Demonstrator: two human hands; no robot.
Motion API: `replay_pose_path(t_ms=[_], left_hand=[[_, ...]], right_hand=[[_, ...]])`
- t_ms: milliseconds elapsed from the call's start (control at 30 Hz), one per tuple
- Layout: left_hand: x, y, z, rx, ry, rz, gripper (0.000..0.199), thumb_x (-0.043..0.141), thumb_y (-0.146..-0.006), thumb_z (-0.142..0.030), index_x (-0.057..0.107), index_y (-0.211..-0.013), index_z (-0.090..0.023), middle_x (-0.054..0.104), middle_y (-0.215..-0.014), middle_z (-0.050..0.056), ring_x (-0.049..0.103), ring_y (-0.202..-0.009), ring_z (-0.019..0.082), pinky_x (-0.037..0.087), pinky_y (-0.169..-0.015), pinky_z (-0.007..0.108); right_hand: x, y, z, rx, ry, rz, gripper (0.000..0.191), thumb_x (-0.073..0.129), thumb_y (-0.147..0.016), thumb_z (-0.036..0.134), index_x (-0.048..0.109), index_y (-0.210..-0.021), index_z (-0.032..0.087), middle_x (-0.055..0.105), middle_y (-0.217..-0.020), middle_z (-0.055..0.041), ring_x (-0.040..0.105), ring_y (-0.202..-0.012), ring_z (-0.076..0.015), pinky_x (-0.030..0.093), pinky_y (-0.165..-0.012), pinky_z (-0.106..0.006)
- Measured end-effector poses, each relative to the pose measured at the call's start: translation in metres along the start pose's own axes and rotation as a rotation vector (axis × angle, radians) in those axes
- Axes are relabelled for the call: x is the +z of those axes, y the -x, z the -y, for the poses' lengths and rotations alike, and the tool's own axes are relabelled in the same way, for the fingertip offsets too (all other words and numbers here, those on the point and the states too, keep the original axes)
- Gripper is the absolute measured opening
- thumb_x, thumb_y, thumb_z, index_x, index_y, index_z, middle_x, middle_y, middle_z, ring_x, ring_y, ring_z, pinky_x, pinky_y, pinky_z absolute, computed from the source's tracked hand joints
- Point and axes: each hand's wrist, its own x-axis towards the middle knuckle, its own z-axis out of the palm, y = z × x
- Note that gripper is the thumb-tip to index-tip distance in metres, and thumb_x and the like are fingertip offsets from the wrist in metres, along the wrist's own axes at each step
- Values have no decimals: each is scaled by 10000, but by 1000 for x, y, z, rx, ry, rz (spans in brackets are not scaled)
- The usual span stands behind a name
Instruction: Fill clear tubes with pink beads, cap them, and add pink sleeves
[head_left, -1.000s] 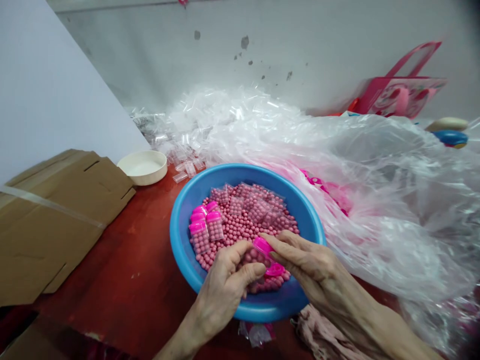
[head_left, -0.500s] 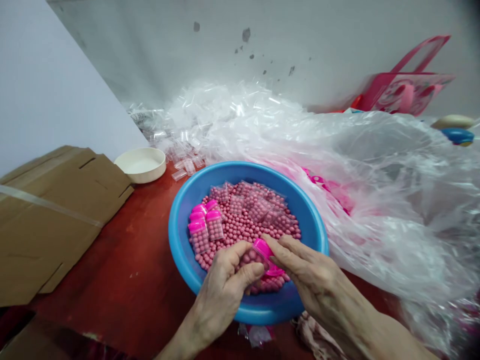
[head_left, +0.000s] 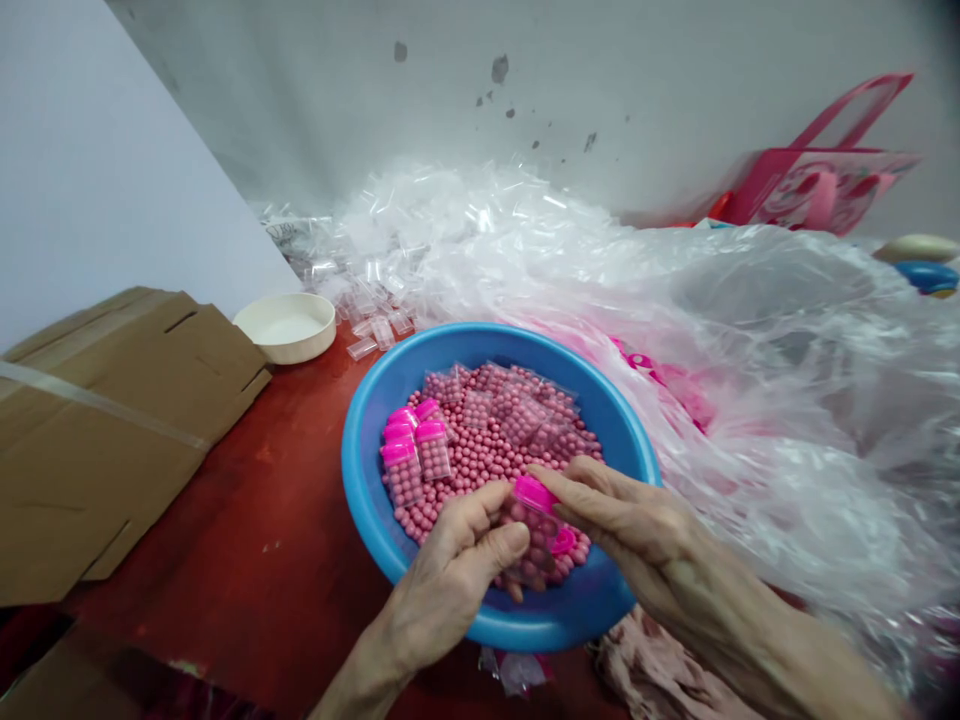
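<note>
A small clear plastic container (head_left: 534, 535) of pink beads, topped with a bright pink cap (head_left: 534, 492), is held by my left hand (head_left: 457, 575) between thumb and fingers. My right hand (head_left: 622, 510) has its fingertips at that cap, fingers bent and close together. Another pink cap (head_left: 562, 541) shows just under the right fingers; whether the palm holds it is hidden. Both hands are over the near side of a blue basin (head_left: 365, 500) full of pink beads (head_left: 480, 440). Several capped containers (head_left: 433, 450) rest on the beads at left; filled ones without visible caps (head_left: 529, 415) lie behind.
Clear empty containers (head_left: 382, 330) spread from a large heap behind the basin. Plastic sheeting (head_left: 712, 300) covers pink pieces (head_left: 675, 385) at right. A cream round dish (head_left: 289, 330) and cardboard box (head_left: 127, 430) stand left on the red table (head_left: 262, 540). Cloth (head_left: 660, 665) lies at the front.
The container in my left hand now shows more upright, its cap seated on top. My right fingertips have shifted slightly to the cap's right side. The view has moved a little.
</note>
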Motion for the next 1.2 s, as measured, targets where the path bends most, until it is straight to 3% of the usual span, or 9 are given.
replay_pose_path(t_ms=[100,400,467,633,767,900,967,1067,1200], left_hand=[[-2,-1,2,18,53,20,206,522,-867,-243,645,-1023,-186,615,-693,-3,553,-599,103,442,-571,212],[-4,4,12,-13,-55,-200,235,587,-836,-325,651,-1032,-212,567,-819,1,498,-774,145,440,-715,258],[-4,4,11,-16,-59,-178,229,570,-848,-314,637,-1031,-193,561,-790,2,498,-742,139,433,-702,261],[-1,3,5,-30,19,-53,187,515,-879,-271,627,-976,-157,553,-687,-9,512,-615,113,438,-575,233],[1,3,2,-3,0,-80,163,517,-878,-234,618,-998,-190,561,-719,-18,527,-692,116,440,-660,233],[2,4,0,-11,-96,-184,314,507,-891,-257,497,-1204,-266,613,-921,-3,547,-847,139,420,-813,275],[2,4,0,2,-137,-203,332,501,-893,-264,482,-1225,-272,604,-1065,14,533,-986,164,387,-900,296],[3,4,0,39,-141,-202,295,498,-891,-253,507,-1186,-253,593,-1118,24,505,-1077,186,363,-944,304],[4,6,-3,64,-85,-158,232,496,-892,-253,521,-1123,-239,606,-853,-12,553,-784,126,439,-734,236]], right_hand=[[-5,-8,3,39,-49,24,414,296,-873,93,644,-1031,251,595,-678,-16,549,-531,-132,466,-459,-224],[5,15,-1,23,4,-19,501,338,-825,64,519,-1242,277,661,-922,-39,644,-780,-161,551,-644,-230],[9,20,-6,17,50,-51,527,345,-831,72,481,-1281,311,657,-1016,-32,645,-862,-176,556,-677,-250],[10,37,-13,4,81,-41,501,352,-870,126,447,-1314,338,670,-1001,-9,657,-842,-173,555,-692,-252],[12,41,-2,-18,144,-18,436,449,-896,331,436,-1327,266,630,-1148,-72,611,-1012,-241,524,-839,-352],[25,22,15,-75,398,-88,680,431,-817,635,508,-1191,73,635,-1079,-210,603,-995,-339,503,-826,-491],[31,10,23,-59,463,-149,635,371,-857,609,540,-1087,43,659,-953,-219,634,-881,-335,518,-744,-491],[34,-2,27,-49,451,-207,392,450,-857,407,553,-1005,59,658,-820,-169,635,-746,-284,517,-661,-426],[36,-5,23,-131,463,-263,359,532,-748,282,529,-1031,62,642,-757,-132,610,-701,-252,497,-620,-371]])
